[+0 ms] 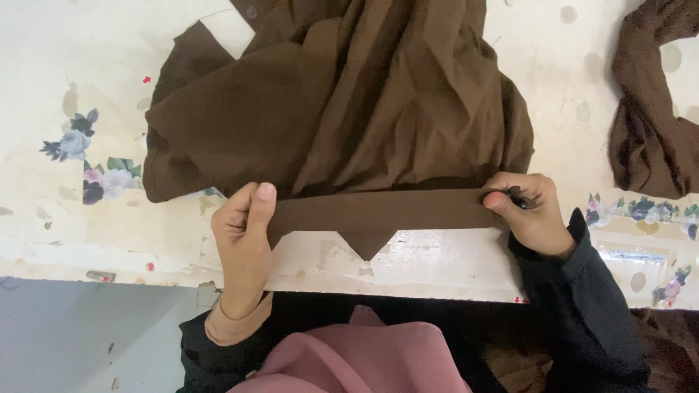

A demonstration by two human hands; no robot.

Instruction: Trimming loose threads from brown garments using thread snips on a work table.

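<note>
Nearest the body, pink cloth (349,356) and dark sleeves at the bottom of the view, hard against the table's near edge (437,287).

Just past that edge, a flat brown band (378,212) stretched taut from side to side, with a small pointed tab (368,246) hanging from its middle toward the near edge. Pulled straight, seemingly to keep the strip flat and even along its length.

At the band's left end, left hand (244,233) closed on it, thumb pressed on top, fingers tucked beneath. At the right end, right hand (528,211) pinched shut on the band, thumb over the cloth, with a small dark object (515,196) caught between the fingers; too little showing to tell what kind.

Behind the band, the rest of the brown garment (349,102) heaped in folds over the middle of the table, running off the far edge, probably pushed back to leave the band free.

Toward the far right corner, a second dark brown cloth (648,109), well apart. Flower prints (95,156) on the worn table cover at left and right.
</note>
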